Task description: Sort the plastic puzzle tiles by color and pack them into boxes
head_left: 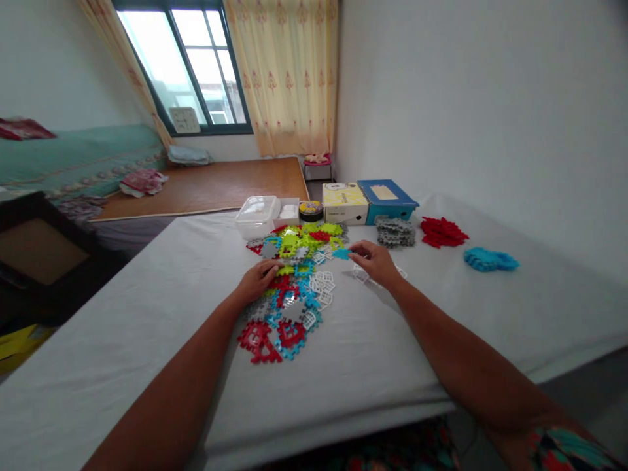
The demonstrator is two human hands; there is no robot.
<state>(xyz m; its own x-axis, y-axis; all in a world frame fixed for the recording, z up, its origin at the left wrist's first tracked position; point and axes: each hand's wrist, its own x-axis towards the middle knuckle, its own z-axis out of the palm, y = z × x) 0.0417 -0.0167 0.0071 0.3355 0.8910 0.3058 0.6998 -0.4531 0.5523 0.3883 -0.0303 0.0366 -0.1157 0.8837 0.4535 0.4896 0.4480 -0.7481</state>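
A mixed pile of flat plastic interlocking building pieces (pixel 294 311) in red, blue, lime green, grey and white spreads across the cloth before me. At the left edge of this heap is my left hand (pixel 258 280), its fingers curled together against the pieces; what they grip, if anything, is hidden. My right hand (pixel 377 263), just right of the heap, pinches a blue building piece (pixel 341 254) between thumb and fingers. Under and beside that hand lie white lattice window pieces (pixel 361 273), partly covered by it.
Sorted stacks of grey pieces (pixel 395 233), red pieces (pixel 443 232) and blue pieces (pixel 489 259) lie to the right. Behind the pile stand a clear plastic box (pixel 258 216), a round tin (pixel 311 210), a yellow-white box (pixel 345 204) and a blue box (pixel 387 201). A wall borders the right.
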